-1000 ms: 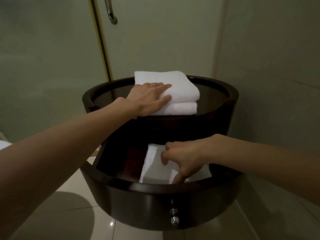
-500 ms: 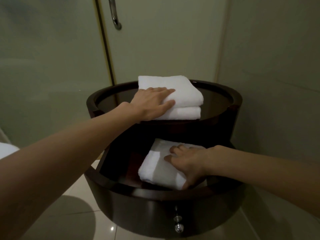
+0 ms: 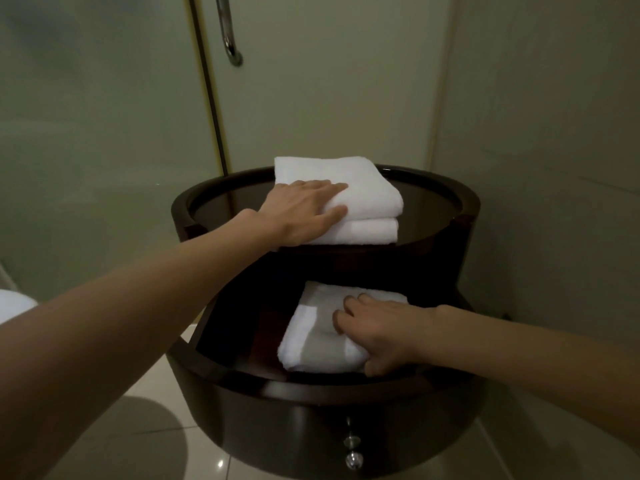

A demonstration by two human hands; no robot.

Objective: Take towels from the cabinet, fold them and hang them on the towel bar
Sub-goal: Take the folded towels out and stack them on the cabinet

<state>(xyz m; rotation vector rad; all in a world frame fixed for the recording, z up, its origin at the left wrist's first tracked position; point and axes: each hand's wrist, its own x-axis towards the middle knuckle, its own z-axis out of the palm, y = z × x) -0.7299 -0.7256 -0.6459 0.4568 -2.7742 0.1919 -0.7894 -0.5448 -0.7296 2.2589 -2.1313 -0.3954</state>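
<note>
Two folded white towels [image 3: 367, 202] lie stacked on top of a round dark wooden cabinet [image 3: 433, 190]. My left hand [image 3: 301, 211] rests flat on the upper towel with its fingers straight. Below, the cabinet's drawer [image 3: 311, 420] stands pulled out. A third folded white towel [image 3: 315, 337] lies flat inside it. My right hand [image 3: 381, 334] lies over that towel's right side, with the fingers on top and the thumb tucked at its near edge, gripping it.
A frosted glass door with a metal handle [image 3: 228, 32] stands behind the cabinet, and a plain wall is at the right. Round knobs [image 3: 354, 460] stick out of the drawer front. A white object [image 3: 14, 306] shows at the left edge above glossy floor tiles.
The drawer towel, held upright by my right hand a second ago, now lies flat in the drawer under that hand. My left hand has stayed on the stack.
</note>
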